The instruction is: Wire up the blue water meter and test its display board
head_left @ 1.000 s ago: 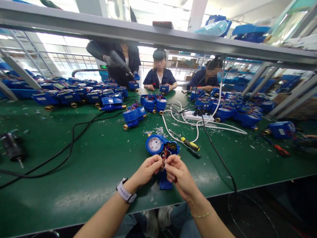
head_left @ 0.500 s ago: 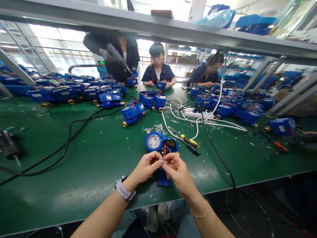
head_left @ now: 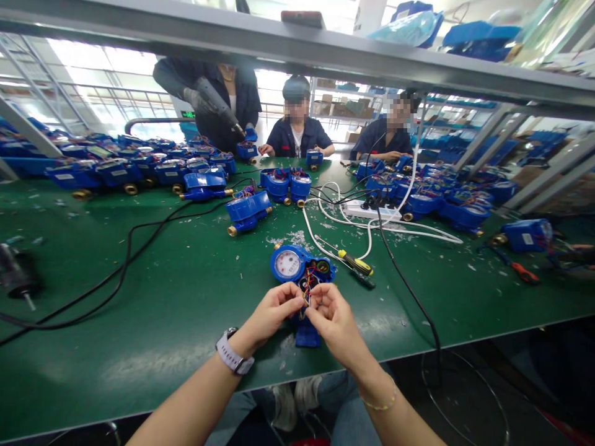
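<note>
A blue water meter (head_left: 289,263) lies on the green bench with its round white dial facing up and its wiring compartment uncovered. Thin coloured wires (head_left: 308,282) run from that compartment toward me. My left hand (head_left: 282,303) pinches these wires between thumb and forefinger. Close beside it, almost touching, my right hand (head_left: 329,310) is closed in a pinch on the same wires. Below my fingers sits a blue cover piece (head_left: 307,336), partly hidden by the hands. The wire ends are too small to make out.
A yellow-black screwdriver (head_left: 356,262) lies right of the meter, near a white power strip (head_left: 372,210) with looping cables. More blue meters (head_left: 248,210) crowd the back. A black power tool (head_left: 16,272) is at left. Co-workers sit and stand opposite; a metal shelf (head_left: 260,46) crosses overhead.
My fingers have shifted slightly on the wires, and more of the coloured strands show. Across the bench, a co-worker's blue meter now stands further right, and that person's hand has moved left.
</note>
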`<state>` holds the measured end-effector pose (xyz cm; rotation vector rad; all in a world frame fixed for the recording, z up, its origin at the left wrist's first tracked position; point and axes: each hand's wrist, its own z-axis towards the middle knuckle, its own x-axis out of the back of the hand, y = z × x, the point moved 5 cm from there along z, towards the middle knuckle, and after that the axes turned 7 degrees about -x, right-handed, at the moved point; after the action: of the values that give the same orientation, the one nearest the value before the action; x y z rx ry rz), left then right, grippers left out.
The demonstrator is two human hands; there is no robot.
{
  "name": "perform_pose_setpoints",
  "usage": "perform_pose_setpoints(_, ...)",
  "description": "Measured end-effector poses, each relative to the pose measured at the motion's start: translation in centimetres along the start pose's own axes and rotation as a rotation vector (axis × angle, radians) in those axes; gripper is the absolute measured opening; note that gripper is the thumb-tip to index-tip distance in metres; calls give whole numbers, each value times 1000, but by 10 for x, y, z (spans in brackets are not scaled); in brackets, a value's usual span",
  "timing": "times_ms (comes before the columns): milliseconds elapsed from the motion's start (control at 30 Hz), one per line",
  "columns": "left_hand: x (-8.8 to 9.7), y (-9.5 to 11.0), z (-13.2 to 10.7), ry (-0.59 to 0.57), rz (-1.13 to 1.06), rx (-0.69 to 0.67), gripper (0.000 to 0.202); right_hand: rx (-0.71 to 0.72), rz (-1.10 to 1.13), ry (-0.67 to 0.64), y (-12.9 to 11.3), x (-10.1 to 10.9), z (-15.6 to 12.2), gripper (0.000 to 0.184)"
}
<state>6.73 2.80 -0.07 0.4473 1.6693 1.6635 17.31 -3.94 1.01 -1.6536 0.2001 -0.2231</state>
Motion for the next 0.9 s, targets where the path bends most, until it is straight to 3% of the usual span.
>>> perform_pose_setpoints(367,1,3,0,-75,151,-78,36,-73,68,49,2,2,5,33)
perform_pose_setpoints(667,1,1,0,-30,28,-24,33,-17,-82,76,-1,6,7,16)
perform_pose_setpoints(900,4,-1,0,52,-142,49,32,-50,207,119,6,7,4,25)
